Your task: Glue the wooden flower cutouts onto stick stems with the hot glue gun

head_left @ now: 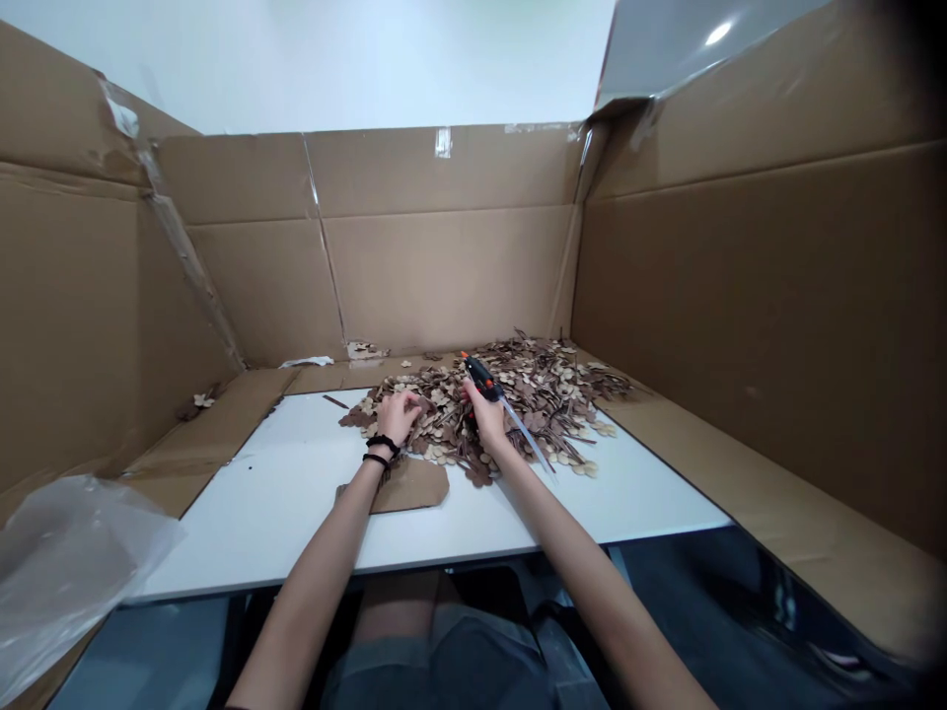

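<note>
My right hand (486,419) is wrapped around a black glue gun (482,376) with orange parts, its tip pointing away to the upper left. A long clear glue stick (529,434) juts from its back end toward me. At the near left side of a heap of small brown and tan flower-shaped pieces (533,380), my left hand (398,418) has its fingers curled together, and whatever is in them is too small to make out. Below the left wrist, a flat cardboard piece (414,485) lies on the white table (296,503), partly covered by the forearm.
Tall cardboard walls (451,266) surround the table at the back and both sides. A crumpled clear plastic bag (74,572) hangs at the left front. Thin dark sticks are mixed into the heap, and one stick (335,401) lies apart at its left.
</note>
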Demonstrator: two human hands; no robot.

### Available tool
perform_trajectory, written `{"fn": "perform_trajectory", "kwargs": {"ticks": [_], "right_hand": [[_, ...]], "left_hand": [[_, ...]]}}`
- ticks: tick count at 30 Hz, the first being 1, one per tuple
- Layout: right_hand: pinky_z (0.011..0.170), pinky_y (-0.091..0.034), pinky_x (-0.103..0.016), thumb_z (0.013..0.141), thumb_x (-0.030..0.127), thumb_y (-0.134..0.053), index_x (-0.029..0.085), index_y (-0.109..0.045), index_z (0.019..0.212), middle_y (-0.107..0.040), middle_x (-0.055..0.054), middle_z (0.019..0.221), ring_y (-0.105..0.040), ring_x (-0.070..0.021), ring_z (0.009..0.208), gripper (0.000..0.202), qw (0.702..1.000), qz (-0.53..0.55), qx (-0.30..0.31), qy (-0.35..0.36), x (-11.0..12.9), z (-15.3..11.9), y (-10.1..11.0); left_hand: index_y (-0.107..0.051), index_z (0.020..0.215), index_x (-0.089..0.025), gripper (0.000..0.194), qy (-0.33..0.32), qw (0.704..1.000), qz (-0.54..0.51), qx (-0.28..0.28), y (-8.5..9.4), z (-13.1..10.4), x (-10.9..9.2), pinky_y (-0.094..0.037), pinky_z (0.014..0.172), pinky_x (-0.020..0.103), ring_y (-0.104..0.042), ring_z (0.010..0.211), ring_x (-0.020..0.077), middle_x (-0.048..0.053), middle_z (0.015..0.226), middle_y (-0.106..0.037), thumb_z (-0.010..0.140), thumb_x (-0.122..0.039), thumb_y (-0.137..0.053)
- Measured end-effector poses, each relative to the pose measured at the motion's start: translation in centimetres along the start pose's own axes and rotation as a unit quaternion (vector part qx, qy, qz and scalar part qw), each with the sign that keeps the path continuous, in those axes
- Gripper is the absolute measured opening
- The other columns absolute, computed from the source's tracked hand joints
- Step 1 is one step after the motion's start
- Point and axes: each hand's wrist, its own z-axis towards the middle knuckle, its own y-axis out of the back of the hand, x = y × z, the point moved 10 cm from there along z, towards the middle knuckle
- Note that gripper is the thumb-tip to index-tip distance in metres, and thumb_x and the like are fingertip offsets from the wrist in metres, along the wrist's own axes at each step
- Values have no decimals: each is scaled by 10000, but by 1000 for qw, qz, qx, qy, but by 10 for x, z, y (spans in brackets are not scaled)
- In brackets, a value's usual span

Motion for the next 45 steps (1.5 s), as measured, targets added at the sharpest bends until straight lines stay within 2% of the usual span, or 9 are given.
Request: {"fn": "perform_trajectory", "kwargs": {"ticks": [2,4,8,11,16,21,28,36,45], "right_hand": [[676,-479,-336,663,579,-682,199,-648,746,-667,-34,702,-596,-211,666,390,999,29,40,-4,1,-1,-9],[640,-471,-326,692,593,-663,202,-656,730,-669,-35,696,-578,-193,620,393,994,38,103,1,3,-4,-21],[566,-448,-329,744,680,-563,198,-666,654,-661,-57,644,-540,-172,524,501,978,3,210,-14,1,-15,-42],[508,-412,-322,764,737,-474,195,-653,600,-628,-64,574,-501,-162,467,594,969,-24,244,-22,-3,-23,-48],[504,-403,-319,752,780,-424,196,-609,539,-589,-60,526,-487,-161,449,649,973,-37,227,-31,-5,-24,-45],[572,-427,-323,723,748,-518,214,-602,574,-606,-38,555,-512,-175,506,561,981,-52,183,-29,-6,-17,-34],[560,-408,-319,814,718,-410,206,-602,507,-600,-63,536,-522,-174,501,627,967,-56,250,-6,-7,-21,-47],[578,-403,-333,813,711,-421,224,-532,474,-540,-33,487,-478,-165,472,604,967,-60,247,-17,-9,-21,-47],[644,-423,-348,734,771,-470,238,-511,499,-517,-23,479,-496,-188,531,584,974,-71,212,-45,-13,-19,-40]], "left_hand": [[-599,863,-187,87,13,995,-82,-51,8,1,6,-442,826,314,-610,873,187,48,927,-675,778,-177,-617],[-560,878,-176,116,42,978,-191,-78,11,3,13,-468,782,299,-623,835,175,51,908,-661,779,-185,-619],[-559,952,-154,158,91,923,-370,-56,4,5,10,-497,706,285,-642,767,168,82,913,-666,826,-246,-581],[-598,917,-142,174,68,918,-386,-59,8,4,0,-489,678,267,-630,742,163,86,879,-672,850,-299,-563],[-589,771,-155,309,63,933,-339,-103,16,0,5,-417,583,232,-527,603,129,15,668,-588,898,-410,-468],[-584,746,-164,330,30,940,-319,-121,26,-2,-5,-376,604,224,-478,628,126,-4,656,-548,890,-437,-467],[-469,599,-177,390,47,929,-340,-141,36,-7,-12,-297,538,230,-362,561,110,-36,552,-409,856,-471,-485],[-494,610,-170,372,67,922,-355,-137,32,-7,-7,-297,550,233,-378,579,113,-30,569,-440,842,-462,-504],[-483,609,-181,378,59,926,-347,-135,33,-7,-11,-303,535,234,-379,569,114,-30,565,-432,860,-463,-492]]}}
